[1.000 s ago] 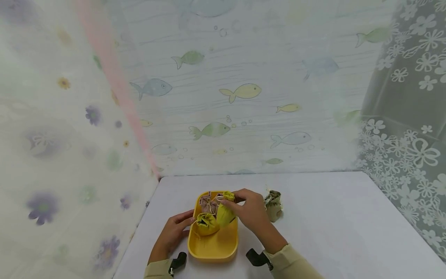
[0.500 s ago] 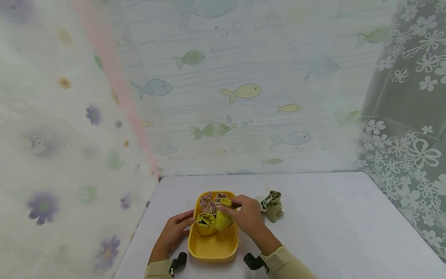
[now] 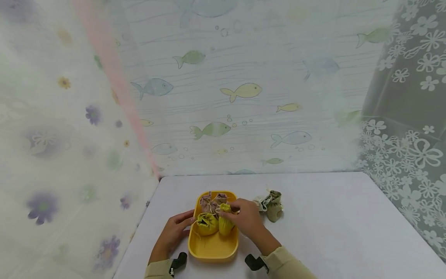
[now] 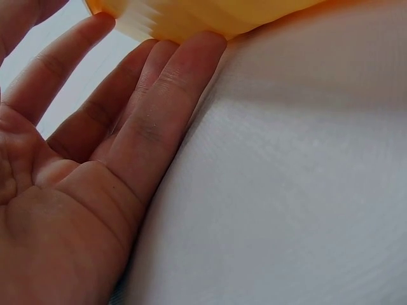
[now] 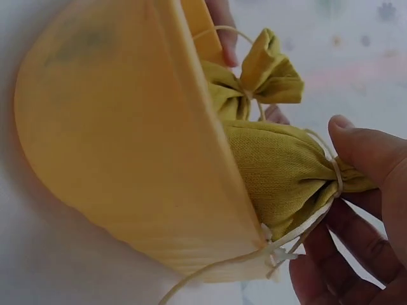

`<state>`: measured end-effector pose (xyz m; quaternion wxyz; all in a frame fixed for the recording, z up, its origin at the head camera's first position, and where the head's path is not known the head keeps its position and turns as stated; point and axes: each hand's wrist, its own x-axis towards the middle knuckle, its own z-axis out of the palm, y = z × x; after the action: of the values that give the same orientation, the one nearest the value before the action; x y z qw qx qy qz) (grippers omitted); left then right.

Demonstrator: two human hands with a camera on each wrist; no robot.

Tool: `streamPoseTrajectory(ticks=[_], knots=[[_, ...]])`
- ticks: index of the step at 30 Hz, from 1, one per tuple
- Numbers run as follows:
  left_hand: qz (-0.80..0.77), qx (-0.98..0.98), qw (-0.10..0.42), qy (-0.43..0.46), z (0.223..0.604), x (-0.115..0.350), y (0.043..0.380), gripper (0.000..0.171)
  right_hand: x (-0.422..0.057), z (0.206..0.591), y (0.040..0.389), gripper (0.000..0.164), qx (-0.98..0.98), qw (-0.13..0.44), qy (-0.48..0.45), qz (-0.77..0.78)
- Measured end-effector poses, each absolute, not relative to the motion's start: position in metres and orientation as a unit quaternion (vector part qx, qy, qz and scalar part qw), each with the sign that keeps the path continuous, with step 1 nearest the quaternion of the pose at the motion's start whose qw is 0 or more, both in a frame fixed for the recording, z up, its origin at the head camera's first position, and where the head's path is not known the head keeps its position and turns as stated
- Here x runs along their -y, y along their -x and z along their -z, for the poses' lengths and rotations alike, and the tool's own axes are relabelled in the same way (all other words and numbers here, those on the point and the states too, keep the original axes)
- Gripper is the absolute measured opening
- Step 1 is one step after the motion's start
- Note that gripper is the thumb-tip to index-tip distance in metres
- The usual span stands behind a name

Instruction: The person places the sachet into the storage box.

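Observation:
My right hand [image 3: 250,219] pinches the gathered neck of a yellow drawstring pouch [image 5: 273,168], which stands upright in the right side of a yellow tray [image 3: 213,251]. A second yellow drawstring pouch [image 3: 207,225] lies beside it on the left. Behind them in the tray sit two mauve pouches [image 3: 207,204], tied with light cord. Against the tray's left side rests my left hand [image 3: 174,230]; the left wrist view has its fingers [image 4: 159,114] extended, tips at the tray wall. A loose cord hangs from the held pouch over the rim in the right wrist view.
Right of the tray, beyond my right hand, an olive-green pouch [image 3: 274,209] lies on the white table [image 3: 334,224]. A paler pouch [image 3: 261,203] is next to it, partly hidden by the hand. Patterned curtains [image 3: 216,97] hang behind the table.
My right hand has lowered the yellow pouch into the tray, setting it beside the other yellow one. More of the mauve pouch on the right now shows. The left hand has stayed put.

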<state>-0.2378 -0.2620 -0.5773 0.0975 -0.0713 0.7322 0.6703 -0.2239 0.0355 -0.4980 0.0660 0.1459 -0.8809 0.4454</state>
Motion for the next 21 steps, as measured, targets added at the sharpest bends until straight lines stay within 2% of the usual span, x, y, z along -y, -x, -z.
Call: streamPoseTrajectory(ticks=[5,15,21], knots=[[-0.671,-0.731,0.097,0.079,0.577,0.261,0.237,0.07,-0.034,0.502,0.224,0.055,0.892,0.051,-0.139,-0.427],[-0.677,-0.726,0.097,0.074,0.576,0.261,0.237,0.068,-0.033,0.512,0.225,0.047,0.911,0.059,-0.144,-0.381],[-0.678,-0.725,0.096,0.075,0.576,0.261,0.237,0.069,-0.032,0.513,0.224,0.052,0.912,0.063,-0.139,-0.382]])
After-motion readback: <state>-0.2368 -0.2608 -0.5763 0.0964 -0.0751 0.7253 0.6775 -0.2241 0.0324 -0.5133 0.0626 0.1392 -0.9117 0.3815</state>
